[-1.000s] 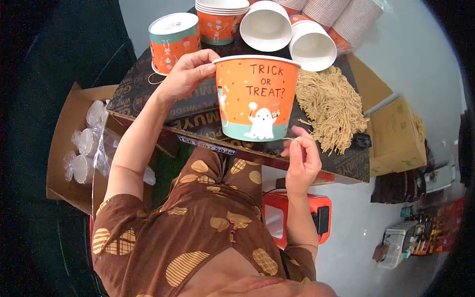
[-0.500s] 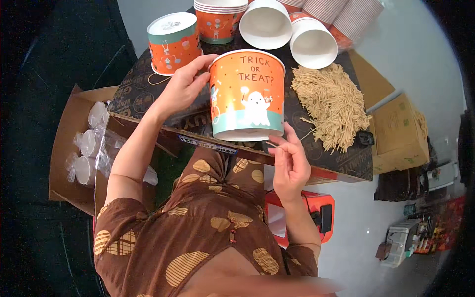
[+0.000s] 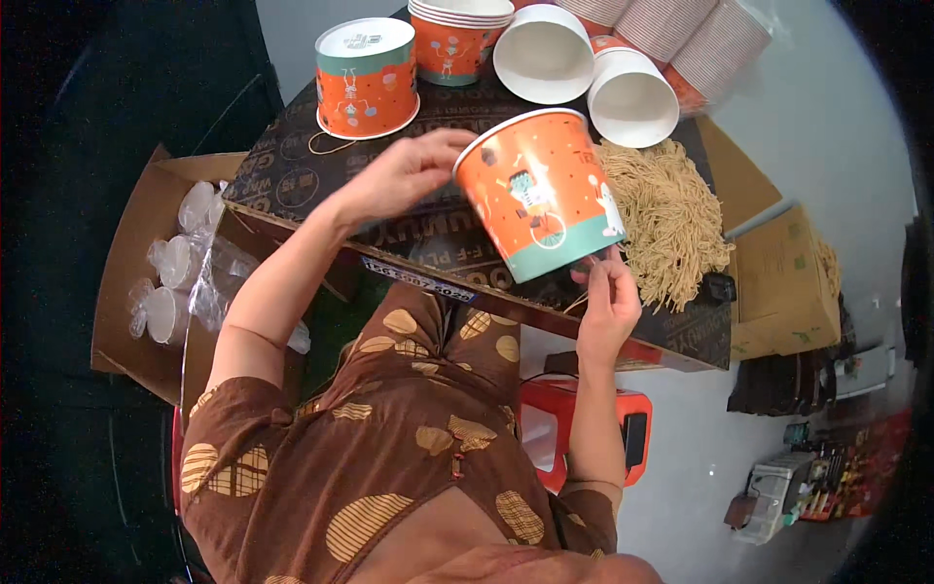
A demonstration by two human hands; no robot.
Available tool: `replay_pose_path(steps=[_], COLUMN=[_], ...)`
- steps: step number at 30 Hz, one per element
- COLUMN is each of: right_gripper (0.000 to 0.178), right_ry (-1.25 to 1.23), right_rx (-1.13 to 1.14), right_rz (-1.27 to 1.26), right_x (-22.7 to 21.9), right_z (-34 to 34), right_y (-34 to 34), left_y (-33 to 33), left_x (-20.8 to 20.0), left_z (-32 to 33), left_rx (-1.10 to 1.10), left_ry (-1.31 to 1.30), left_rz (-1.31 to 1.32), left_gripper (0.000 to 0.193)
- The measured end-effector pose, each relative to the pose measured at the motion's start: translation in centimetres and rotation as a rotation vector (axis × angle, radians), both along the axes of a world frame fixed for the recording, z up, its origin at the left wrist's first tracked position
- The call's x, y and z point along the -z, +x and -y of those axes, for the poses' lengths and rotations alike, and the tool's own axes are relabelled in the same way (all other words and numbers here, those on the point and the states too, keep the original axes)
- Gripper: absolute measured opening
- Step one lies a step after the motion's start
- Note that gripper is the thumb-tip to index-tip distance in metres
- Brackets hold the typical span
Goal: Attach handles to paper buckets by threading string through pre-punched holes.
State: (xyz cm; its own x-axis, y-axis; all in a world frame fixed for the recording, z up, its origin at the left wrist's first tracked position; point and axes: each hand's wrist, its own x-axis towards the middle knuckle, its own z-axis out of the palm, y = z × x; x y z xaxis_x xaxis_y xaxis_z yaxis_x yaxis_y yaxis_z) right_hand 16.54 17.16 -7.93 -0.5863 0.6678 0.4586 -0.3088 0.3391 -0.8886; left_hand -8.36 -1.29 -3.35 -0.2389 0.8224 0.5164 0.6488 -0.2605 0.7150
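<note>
An orange paper bucket [image 3: 540, 195] with a green band and printed figures is held tilted over the table, its white-edged rim toward the upper left. My left hand [image 3: 413, 173] grips it by the rim side, fingers passing behind it. Close under the bucket's base, my right hand [image 3: 610, 297] is closed in a pinch, with a thin beige string [image 3: 576, 306] showing beside the fingers. What the fingertips do against the base is partly hidden. Just beyond this hand lies a thick bundle of beige string [image 3: 671, 224].
An upside-down bucket [image 3: 366, 92] with a string loop stands at the back left, beside a nested stack [image 3: 449, 58]. Two buckets [image 3: 545, 58] [image 3: 634, 97] lie with mouths facing me. An open carton [image 3: 126, 263] holds plastic-wrapped lids at left; another carton [image 3: 783, 282] sits at right.
The bucket has turned and tilted, its base swinging right, so a different printed side faces me. Both hands have moved to the right with it.
</note>
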Motion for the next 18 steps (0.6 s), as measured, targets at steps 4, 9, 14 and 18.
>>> replay_pose_path(steps=[4, 9, 14, 18], right_gripper=[0.013, 0.013, 0.011, 0.008], right_ry=[-0.043, -0.169, -0.028, 0.291], right_rx=[-0.028, -0.008, 0.121, 0.07], right_rz=[-0.034, -0.039, -0.106, -0.133], right_x=[0.4, 0.4, -0.2, -1.8], right_z=[-0.4, -1.2, -0.9, 0.0], right_y=[-0.2, 0.2, 0.2, 0.0], left_y=[1.7, 1.9, 2.9, 3.4], left_x=[1.2, 0.1, -1.1, -1.2], left_z=[-0.9, -0.3, 0.0, 0.1], left_rx=[-0.035, -0.045, -0.106, -0.051], left_ry=[-0.1, -0.018, 0.033, 0.038], left_rz=[0.323, 0.37, 0.388, 0.42], left_gripper=[0.028, 0.02, 0.02, 0.021])
